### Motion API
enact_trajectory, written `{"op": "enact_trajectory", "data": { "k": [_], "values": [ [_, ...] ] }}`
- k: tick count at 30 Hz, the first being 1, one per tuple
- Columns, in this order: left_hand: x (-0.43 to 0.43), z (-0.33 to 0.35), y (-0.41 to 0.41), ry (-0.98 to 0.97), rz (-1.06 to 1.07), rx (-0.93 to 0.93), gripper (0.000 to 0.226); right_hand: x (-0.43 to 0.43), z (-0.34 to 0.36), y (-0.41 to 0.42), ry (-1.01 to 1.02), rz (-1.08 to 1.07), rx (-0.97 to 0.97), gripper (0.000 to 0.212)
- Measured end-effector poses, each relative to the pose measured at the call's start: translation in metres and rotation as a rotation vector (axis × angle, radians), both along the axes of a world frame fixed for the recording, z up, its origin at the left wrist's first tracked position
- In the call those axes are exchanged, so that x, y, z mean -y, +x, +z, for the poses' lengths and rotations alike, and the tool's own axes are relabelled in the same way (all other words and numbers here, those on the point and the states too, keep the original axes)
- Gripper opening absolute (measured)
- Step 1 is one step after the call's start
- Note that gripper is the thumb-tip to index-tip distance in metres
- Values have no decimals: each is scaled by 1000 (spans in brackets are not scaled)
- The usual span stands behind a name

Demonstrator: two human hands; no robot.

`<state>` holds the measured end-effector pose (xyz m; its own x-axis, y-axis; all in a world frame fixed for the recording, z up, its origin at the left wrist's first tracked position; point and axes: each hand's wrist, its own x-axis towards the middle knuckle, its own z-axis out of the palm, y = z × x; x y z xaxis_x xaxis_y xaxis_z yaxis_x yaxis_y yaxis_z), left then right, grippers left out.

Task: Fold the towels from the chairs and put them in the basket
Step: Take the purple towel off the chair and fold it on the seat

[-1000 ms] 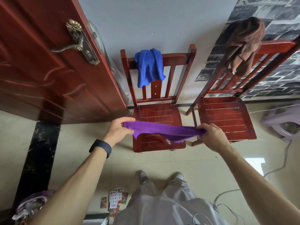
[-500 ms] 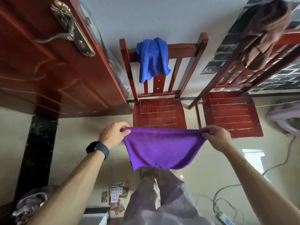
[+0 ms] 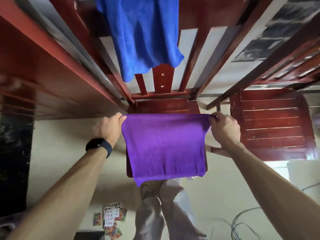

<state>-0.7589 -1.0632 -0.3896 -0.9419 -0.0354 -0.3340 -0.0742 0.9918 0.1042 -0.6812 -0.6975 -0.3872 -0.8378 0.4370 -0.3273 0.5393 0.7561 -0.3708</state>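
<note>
I hold the purple towel up in front of me by its top edge, one corner in each of my hands. My left hand is closed on the left corner, fingers curled over the hem, with a dark watch on that wrist. My right hand pinches the right corner tight, the cloth bunched between thumb and fingers. The towel hangs down flat between them, doubled over, and covers most of the seat of the near chair just behind it. A blue towel is draped over that chair's backrest, hanging down across the slats. A second chair stands just to the right with its slatted seat bare. Below the towel I see my legs, and playing cards lie scattered on the floor to the left of them. No basket is in sight.
</note>
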Motion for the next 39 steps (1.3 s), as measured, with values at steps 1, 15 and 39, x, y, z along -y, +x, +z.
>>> {"op": "enact_trajectory", "data": {
  "k": [1, 15, 39],
  "values": [
    [-4, -9, -10, -36, -2, -13, 42, -1, -10, -9, -3, -8, 10, 26],
    [-36, -100, 33, 431, 426, 203, 58, 28, -110, -10, -425, -299, 156, 52],
    [14, -140, 188, 216, 534, 469, 25, 53, -152, 186, -289, -645, 326, 28]
  ]
}}
